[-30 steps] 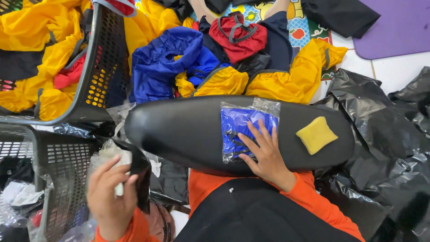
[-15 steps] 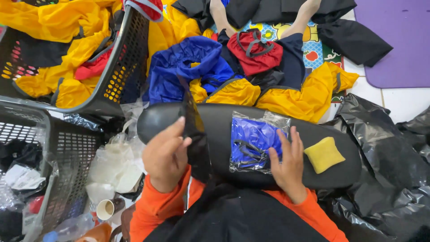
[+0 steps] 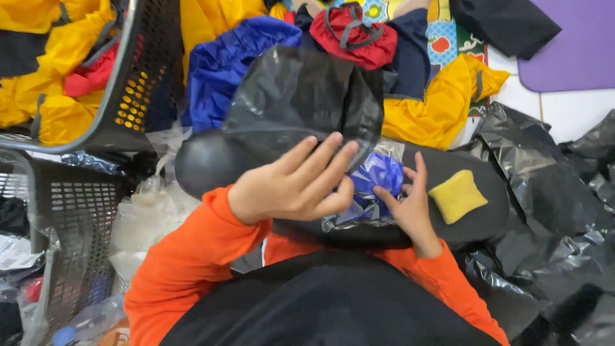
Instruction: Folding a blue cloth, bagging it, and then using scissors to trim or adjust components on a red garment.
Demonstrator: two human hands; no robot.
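Packing stood part done: blue garment in clear bag (image 3: pixel 375 186) lay mid-board on the black oval board (image 3: pixel 474 221), right hand (image 3: pixel 407 205) spread flat upon it. Left hand (image 3: pixel 291 186) pinched black plastic bag (image 3: pixel 301 96), garment not yet inside.

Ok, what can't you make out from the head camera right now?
- Blue item in the clear packet: its left part is hidden by the left hand and the black plastic bag that hand lifts.
- Right hand: its palm side on the packet is unseen.
- Black oval board: its middle is covered by hands and bag.
- Baskets: cut off at the left edge.
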